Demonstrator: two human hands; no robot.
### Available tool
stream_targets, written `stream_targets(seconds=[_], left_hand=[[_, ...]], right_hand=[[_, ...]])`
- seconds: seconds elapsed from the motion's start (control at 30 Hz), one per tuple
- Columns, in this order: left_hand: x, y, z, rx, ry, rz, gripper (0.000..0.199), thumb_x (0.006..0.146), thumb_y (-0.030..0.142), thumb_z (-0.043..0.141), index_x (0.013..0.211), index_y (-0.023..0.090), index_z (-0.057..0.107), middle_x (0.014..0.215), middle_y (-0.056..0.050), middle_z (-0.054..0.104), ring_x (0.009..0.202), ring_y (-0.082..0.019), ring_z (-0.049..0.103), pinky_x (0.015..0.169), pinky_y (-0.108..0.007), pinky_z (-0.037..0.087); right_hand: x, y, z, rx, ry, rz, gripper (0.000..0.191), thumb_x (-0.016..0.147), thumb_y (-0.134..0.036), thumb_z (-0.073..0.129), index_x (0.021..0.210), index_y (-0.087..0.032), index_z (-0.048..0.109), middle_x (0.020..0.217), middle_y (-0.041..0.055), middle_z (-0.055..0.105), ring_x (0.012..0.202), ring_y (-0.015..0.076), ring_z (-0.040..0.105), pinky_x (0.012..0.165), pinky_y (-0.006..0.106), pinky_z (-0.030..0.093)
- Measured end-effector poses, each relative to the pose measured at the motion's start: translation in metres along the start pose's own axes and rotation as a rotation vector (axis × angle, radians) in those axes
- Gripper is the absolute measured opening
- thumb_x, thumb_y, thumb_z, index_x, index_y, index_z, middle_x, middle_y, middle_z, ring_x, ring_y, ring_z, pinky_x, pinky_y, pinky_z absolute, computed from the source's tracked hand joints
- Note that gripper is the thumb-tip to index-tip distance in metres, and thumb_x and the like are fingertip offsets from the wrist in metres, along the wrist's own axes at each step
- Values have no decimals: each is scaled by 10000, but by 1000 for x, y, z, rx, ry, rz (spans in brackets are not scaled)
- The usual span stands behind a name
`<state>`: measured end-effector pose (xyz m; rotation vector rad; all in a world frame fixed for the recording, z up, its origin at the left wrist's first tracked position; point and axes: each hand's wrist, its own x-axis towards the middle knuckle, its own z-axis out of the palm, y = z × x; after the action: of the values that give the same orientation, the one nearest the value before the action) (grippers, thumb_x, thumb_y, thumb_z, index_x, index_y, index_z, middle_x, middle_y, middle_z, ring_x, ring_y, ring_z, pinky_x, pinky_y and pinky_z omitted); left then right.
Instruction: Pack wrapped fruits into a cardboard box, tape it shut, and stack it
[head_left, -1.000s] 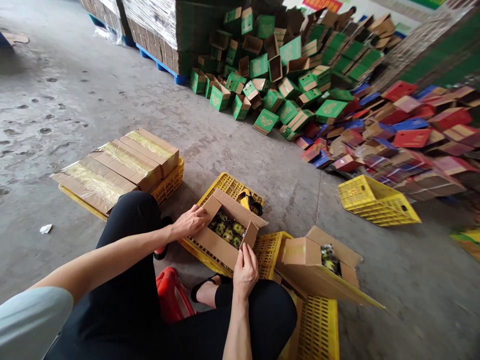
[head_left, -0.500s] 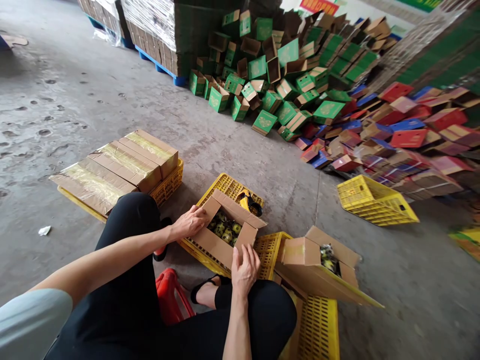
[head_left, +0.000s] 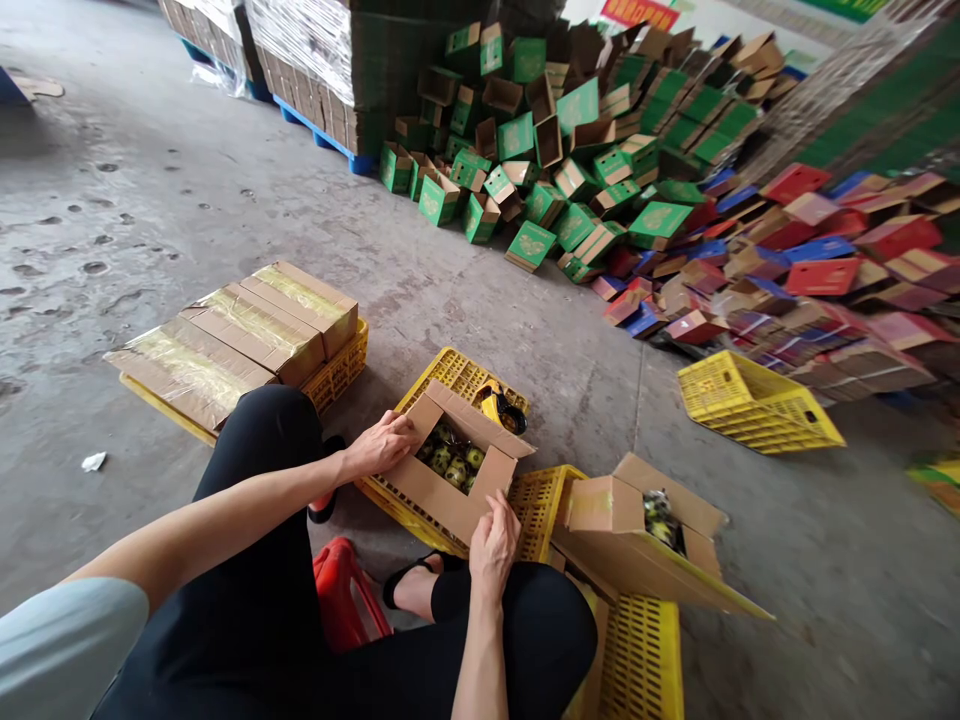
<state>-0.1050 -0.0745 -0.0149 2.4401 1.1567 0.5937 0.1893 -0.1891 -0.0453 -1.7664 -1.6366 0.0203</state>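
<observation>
In front of my knees, an open cardboard box (head_left: pixel 442 508) with its flaps folded outward rests on an upturned yellow crate (head_left: pixel 450 368). Green, wrapped round produce (head_left: pixel 454 470) lies inside, its exact kind unclear. At the box's left end, my left hand (head_left: pixel 381 443) is closed over the flap edge. My right hand (head_left: pixel 495 545) has its fingers bent around the right corner of the near flap. A yellow and black tool, seemingly a tape dispenser (head_left: pixel 501 408), lies on the crate just beyond the box.
To the right, another open box (head_left: pixel 622 540) with similar produce leans on a yellow crate (head_left: pixel 645 660). Taped boxes (head_left: pixel 247 325) sit on a crate at left. A red stool (head_left: pixel 341 590) is below me. Beyond are a yellow crate (head_left: pixel 757 400) and piled green cartons (head_left: pixel 532 245).
My right hand has slid slightly down and its fingers, earlier laid over the flap, are now curled at its corner. My left hand stays in place.
</observation>
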Motion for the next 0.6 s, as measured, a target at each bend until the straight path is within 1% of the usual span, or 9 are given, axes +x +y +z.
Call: stream_targets(seconds=[0.07,0.13,0.27,0.37,0.43,0.53,0.6], left_hand=[[0,0,0,1,1,2,301,1037,224,467,1100,223,761,1243,-114,585,1159,-284,473,1040,-440,474],[0,1,-1,1,1,3,300,1034,215,470,1086,222,765,1244,-110,586,1159,-282,473,1044,-437,472],[0,2,-2,-8,3,0,292,1027,207,486,1111,217,765,1235,-111,593,1160,-281,478,1045,-434,470],[1,2,-3,-11,7,4,289,1024,204,489,1084,215,772,1222,-113,597,1146,-276,493,1035,-432,472],[1,2,-4,-15,10,8,287,1021,200,492,1068,212,775,1209,-116,599,1141,-274,501,1035,-434,471],[2,1,-3,-16,8,9,283,1019,200,499,1085,213,774,1201,-117,602,1147,-275,504,1044,-442,468],[2,0,-2,-17,8,7,283,1019,204,503,1100,218,774,1210,-116,604,1158,-277,503,1047,-444,467]], right_hand=[[-1,4,-1,-10,-16,-13,398,934,-150,392,1171,-152,711,1362,180,687,1245,282,626,1071,488,482],[-1,7,-2,-15,-34,-20,444,881,-107,390,1186,-150,709,1359,173,690,1250,278,621,1075,483,481],[-2,10,-3,-5,-52,-13,474,848,-81,402,1196,-162,714,1359,156,692,1261,273,615,1087,475,479],[-3,12,-3,-6,-76,-9,495,829,-58,415,1210,-159,715,1381,153,679,1290,275,600,1101,468,483],[-4,15,-4,4,-114,-13,554,804,-28,409,1252,-166,705,1421,138,655,1332,266,575,1120,454,485],[-7,22,-9,61,-184,-29,695,755,18,380,1353,-196,663,1502,97,596,1413,241,519,1172,438,465],[-7,29,-12,108,-229,-40,742,754,26,365,1400,-214,638,1525,80,577,1451,229,489,1204,441,445]])
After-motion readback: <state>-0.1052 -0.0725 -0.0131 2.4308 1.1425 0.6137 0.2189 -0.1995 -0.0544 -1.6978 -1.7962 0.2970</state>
